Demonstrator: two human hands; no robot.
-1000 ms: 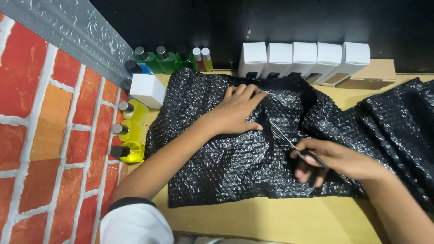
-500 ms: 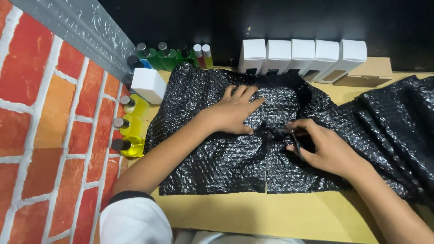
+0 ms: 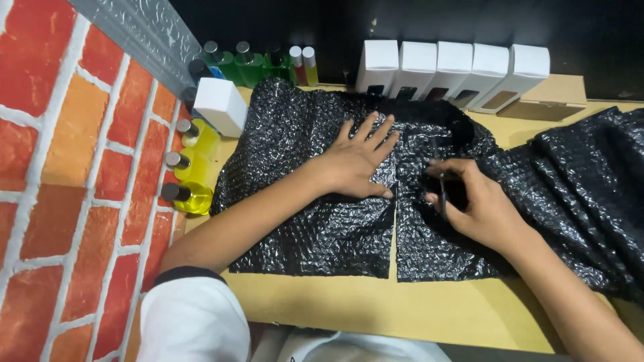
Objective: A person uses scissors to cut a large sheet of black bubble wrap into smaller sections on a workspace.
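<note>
Black bubble wrap (image 3: 315, 221) spread across centre frame on the tan tabletop (image 3: 402, 308), more of it bunched at right. A cut runs up from its lower edge, centre frame.

My left hand (image 3: 355, 164) lies flat on it just left of the cut, fingers splayed, gripping nothing, only pinning the sheet. My right hand (image 3: 479, 208) is curled around scissors (image 3: 443, 191) at the top of the cut; blades mostly hidden, can't tell how far open.

Handling, my read: light, soft, floppy, slick film. Slides and puckers unless pinned flat near the cut line. Bubbles pop under pressure.

Packages: row of white boxes (image 3: 453, 67) top centre, each with a dark window low on its face. One white box (image 3: 220, 106) upper left. Green bottles (image 3: 235, 64) top left, yellow bottles (image 3: 191, 171) along the left edge by the brick-pattern wall (image 3: 60, 167).
</note>
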